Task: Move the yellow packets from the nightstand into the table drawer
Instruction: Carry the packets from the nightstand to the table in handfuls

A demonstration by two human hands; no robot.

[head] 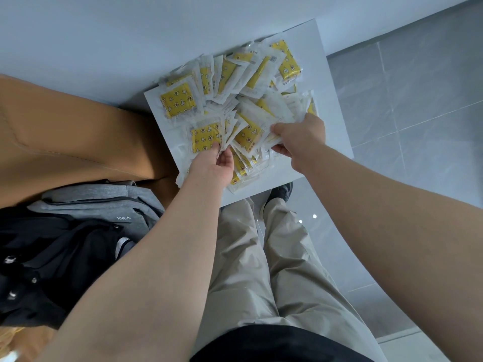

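Several yellow packets (177,99) in clear wrappers, printed with stars and moons, lie heaped on the white nightstand (330,121). My left hand (211,167) pinches a fanned bunch of the packets at the pile's near left side. My right hand (300,138) grips another bunch at the pile's right side, fingers curled around the wrappers. Both bunches rest against the heap. The table drawer is out of view.
A tan padded headboard or bed side (65,142) stands left of the nightstand. A grey backpack (104,205) and dark clothing (52,257) lie on it. Grey tiled floor (405,113) spreads to the right. My legs and a shoe (281,193) are below the nightstand's front edge.
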